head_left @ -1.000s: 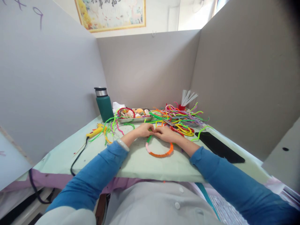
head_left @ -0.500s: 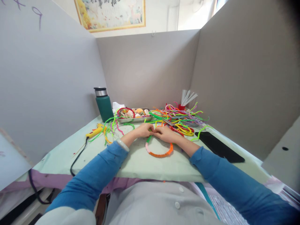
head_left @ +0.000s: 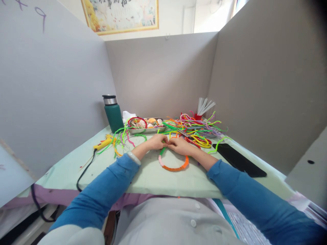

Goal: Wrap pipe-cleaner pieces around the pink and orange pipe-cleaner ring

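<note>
A ring wrapped in fuzzy pipe cleaner point(head_left: 176, 169), with orange, pink and green sections, hangs or lies just over the pale green cloth in front of me. My left hand point(head_left: 157, 141) pinches its green part at the top left. Close against it, my right hand point(head_left: 177, 145) is closed too, thumb and forefinger meeting the left fingertips at the ring's far side. The fingers hide the upper part of the ring and whatever small end they pinch.
Behind my hands lie a metal tray point(head_left: 148, 130) of shells and a heap of coloured pipe cleaners point(head_left: 194, 124). A green bottle point(head_left: 113, 117) and a yellow glue gun point(head_left: 103, 143) with a cord stand left. To the right are a black tablet-like slab point(head_left: 237, 160) and white glue sticks point(head_left: 204, 106). Grey partitions enclose the table.
</note>
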`<state>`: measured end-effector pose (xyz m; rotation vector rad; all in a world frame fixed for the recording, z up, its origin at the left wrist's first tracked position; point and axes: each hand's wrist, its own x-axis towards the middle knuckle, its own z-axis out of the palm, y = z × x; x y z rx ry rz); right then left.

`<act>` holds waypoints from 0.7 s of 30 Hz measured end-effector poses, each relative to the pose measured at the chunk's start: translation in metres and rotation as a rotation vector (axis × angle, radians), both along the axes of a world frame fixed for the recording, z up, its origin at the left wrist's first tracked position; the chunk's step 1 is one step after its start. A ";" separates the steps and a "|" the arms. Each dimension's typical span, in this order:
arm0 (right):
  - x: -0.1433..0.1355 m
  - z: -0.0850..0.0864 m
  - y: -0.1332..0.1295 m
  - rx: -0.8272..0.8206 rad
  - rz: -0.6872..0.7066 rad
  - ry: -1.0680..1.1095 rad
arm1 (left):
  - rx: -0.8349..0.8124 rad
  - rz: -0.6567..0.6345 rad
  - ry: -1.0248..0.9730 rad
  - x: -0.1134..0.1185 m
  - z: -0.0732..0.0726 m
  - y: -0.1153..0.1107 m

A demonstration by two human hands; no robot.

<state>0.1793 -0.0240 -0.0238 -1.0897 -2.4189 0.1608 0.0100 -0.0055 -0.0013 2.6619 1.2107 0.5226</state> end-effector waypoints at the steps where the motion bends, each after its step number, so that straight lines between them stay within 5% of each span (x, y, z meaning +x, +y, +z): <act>1: 0.000 0.000 0.000 0.002 -0.002 0.004 | -0.004 0.003 -0.008 0.000 0.000 -0.001; 21: 0.001 0.002 -0.001 -0.052 0.035 0.148 | -0.320 0.023 -0.334 -0.002 0.003 -0.005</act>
